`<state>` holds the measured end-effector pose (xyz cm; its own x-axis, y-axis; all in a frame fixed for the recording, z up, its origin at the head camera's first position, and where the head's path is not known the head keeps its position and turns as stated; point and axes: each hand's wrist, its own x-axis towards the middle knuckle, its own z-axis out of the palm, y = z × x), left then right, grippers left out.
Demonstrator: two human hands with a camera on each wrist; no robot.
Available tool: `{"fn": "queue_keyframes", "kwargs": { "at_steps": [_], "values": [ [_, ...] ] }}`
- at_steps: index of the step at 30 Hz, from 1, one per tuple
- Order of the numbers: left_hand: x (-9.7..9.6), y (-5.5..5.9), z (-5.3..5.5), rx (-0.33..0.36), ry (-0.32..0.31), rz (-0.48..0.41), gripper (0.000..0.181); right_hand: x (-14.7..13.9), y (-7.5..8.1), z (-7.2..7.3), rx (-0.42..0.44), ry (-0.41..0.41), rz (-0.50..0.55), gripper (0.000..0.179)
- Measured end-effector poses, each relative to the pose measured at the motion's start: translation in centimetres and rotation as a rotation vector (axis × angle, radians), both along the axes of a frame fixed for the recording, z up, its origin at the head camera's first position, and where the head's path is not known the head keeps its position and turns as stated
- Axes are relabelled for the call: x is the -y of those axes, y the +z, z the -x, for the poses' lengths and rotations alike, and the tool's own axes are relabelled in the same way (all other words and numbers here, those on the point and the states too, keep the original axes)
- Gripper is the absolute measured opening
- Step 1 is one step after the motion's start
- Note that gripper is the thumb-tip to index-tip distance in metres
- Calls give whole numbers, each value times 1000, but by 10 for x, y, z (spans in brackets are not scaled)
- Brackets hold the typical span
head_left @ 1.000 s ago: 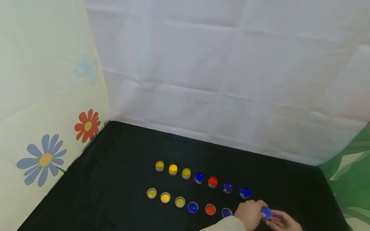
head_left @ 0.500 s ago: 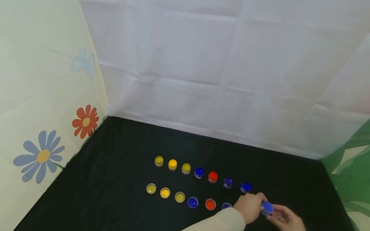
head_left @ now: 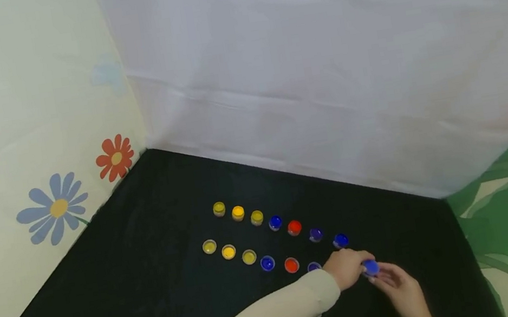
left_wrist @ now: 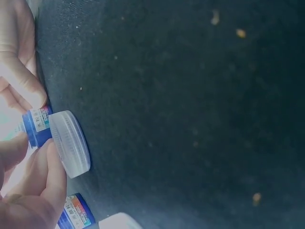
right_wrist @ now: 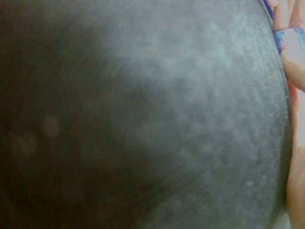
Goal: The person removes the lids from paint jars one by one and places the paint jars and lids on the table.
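Between my two hands is a small blue paint jar [head_left: 371,268] with a printed label; the left wrist view shows its side [left_wrist: 38,126]. My left hand [head_left: 347,268], in a cream sleeve, pinches it between thumb and fingers. From the other side my right hand [head_left: 401,285] grips the same jar with its fingertips. Just beside the jar is a clear ribbed lid [left_wrist: 70,144]; I cannot tell whether they touch. At its edge, the right wrist view catches part of the labelled jar [right_wrist: 289,40] in the fingers.
Behind my hands runs a row of paint jars, from yellow [head_left: 219,209] through red [head_left: 295,228] to blue [head_left: 341,240]. A nearer row of round, paint-stained pieces [head_left: 249,257] matches their colours. All stand on a black-covered table [head_left: 154,283], with white cloth [head_left: 237,46] behind.
The head view has tilted and shifted a little, so everything sits higher in it. Both hands keep hold of the blue jar, in nearly the same pose.
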<state>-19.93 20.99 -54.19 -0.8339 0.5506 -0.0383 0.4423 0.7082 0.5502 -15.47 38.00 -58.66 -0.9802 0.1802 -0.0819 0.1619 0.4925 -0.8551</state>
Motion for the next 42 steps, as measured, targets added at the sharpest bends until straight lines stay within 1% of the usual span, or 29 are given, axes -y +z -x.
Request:
{"fn": "queue_keyframes", "kwargs": {
  "at_steps": [2, 4, 6, 8, 11, 14, 16, 18, 20, 24, 27, 30, 35, 39, 42],
  "values": [
    [3, -1, 0, 13, 38, 6, 30, 5, 1, 1, -38, 16, 22, 36],
    [10, -4, 0, 32, 107, 12, 28, 14, 0, 6, -60, 49, 46, 36],
    [17, -7, 0, 56, 162, 12, 27, 23, -1, 9, -53, 77, 62, 36],
    [26, -10, 1, 65, 196, 2, 26, 31, -1, 13, -39, 93, 63, 36],
    [38, -11, 3, 57, 226, -15, 27, 42, 1, 18, -34, 123, 73, 35],
    [48, -10, 5, 39, 252, -28, 27, 51, 3, 25, -47, 167, 92, 35],
    [54, -8, 5, 52, 262, -36, 27, 55, 4, 27, -51, 192, 106, 37],
    [60, -7, 4, 66, 260, -44, 27, 61, 5, 27, -51, 199, 119, 38],
    [65, -4, 3, 92, 246, -52, 28, 66, 4, 25, -55, 195, 128, 39],
    [74, 4, 6, 130, 202, -57, 34, 73, 5, 24, -79, 184, 136, 37],
    [79, 11, 8, 136, 140, -32, 39, 75, 6, 24, -94, 190, 122, 37],
    [80, 18, 13, 114, 47, 14, 40, 73, 8, 25, -91, 191, 110, 36],
    [77, 24, 23, 59, -82, 70, 36, 72, 7, 27, -88, 193, 124, 36],
    [75, 26, 27, 19, -128, 125, 32, 74, 5, 28, -88, 197, 128, 36],
    [75, 26, 27, 17, -124, 131, 33, 76, 4, 28, -91, 198, 126, 36]
  ]
}}
